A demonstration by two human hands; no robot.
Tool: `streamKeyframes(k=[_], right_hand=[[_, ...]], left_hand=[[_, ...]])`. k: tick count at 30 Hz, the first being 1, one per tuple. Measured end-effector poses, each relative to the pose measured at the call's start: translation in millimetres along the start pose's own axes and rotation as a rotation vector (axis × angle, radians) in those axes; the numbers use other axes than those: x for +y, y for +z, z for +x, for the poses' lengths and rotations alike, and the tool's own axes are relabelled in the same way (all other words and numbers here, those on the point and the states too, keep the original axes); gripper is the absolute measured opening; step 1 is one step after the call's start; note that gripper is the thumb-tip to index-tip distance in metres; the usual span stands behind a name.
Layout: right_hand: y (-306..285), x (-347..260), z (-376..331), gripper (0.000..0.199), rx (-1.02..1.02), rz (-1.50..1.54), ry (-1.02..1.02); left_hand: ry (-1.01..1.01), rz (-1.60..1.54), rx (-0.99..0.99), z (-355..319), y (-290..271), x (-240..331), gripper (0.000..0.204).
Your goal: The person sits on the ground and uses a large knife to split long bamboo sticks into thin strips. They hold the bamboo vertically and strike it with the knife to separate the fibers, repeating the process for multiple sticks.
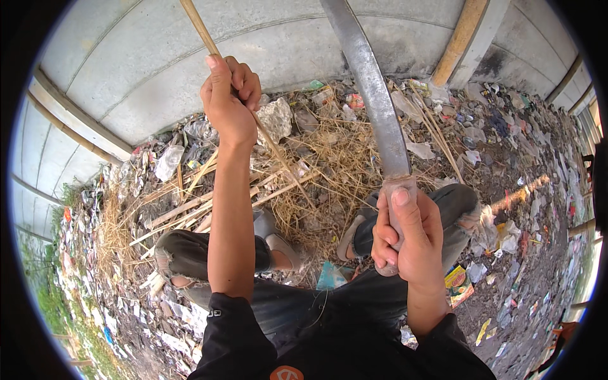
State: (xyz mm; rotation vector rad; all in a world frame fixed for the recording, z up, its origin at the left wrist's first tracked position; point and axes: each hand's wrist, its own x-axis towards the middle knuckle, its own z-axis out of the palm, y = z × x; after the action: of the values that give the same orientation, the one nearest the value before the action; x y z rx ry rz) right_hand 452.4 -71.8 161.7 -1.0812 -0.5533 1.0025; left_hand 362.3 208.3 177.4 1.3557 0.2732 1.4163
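Note:
My left hand [229,95] is closed round a thin bamboo stick [201,28], which slants from the top of the view down between my knees. In my right hand [411,234] is the handle of a machete [377,95], its long curved blade pointing up and away from me. Blade and stick are apart. Under them lies a heap of dry straw-like shavings [332,168]. Several split bamboo strips [190,212] lie beside my left knee.
A grey concrete panel wall [285,47] stands in front, with a bamboo pole [459,44] against it at right. A pale rock [275,120] sits near its foot. Plastic litter [506,237] covers the ground around my feet. More loose sticks [437,130] lie right of the blade.

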Motion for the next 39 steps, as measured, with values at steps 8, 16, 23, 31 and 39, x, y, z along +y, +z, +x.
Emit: streamKeyframes(k=[8,16,23,31,39], right_hand=[[15.4,-12.3,-11.0,0.043,0.074,0.000,-0.098],[1.7,91.7,-22.3,0.040,0.016,-0.088,0.167],[0.4,19.0,-0.4,0.040,0.093,-0.079,0.050],[-25.1,118.9,-24.5,0.029,-0.118,-0.513,0.143],[5.4,-8.4,-6.8,0.037,0.132,-0.027,-0.379]], left_hand=[[0.081,-0.165,0.119,12.6,2.4,-23.4,0.057],[0.108,-0.255,0.112,6.2,8.5,-51.3,0.057],[0.093,-0.194,0.074,1.9,-4.7,-48.4,0.061],[0.069,-0.275,0.066,6.1,15.9,-57.2,0.062],[0.075,-0.190,0.035,0.1,20.8,-57.5,0.064]])
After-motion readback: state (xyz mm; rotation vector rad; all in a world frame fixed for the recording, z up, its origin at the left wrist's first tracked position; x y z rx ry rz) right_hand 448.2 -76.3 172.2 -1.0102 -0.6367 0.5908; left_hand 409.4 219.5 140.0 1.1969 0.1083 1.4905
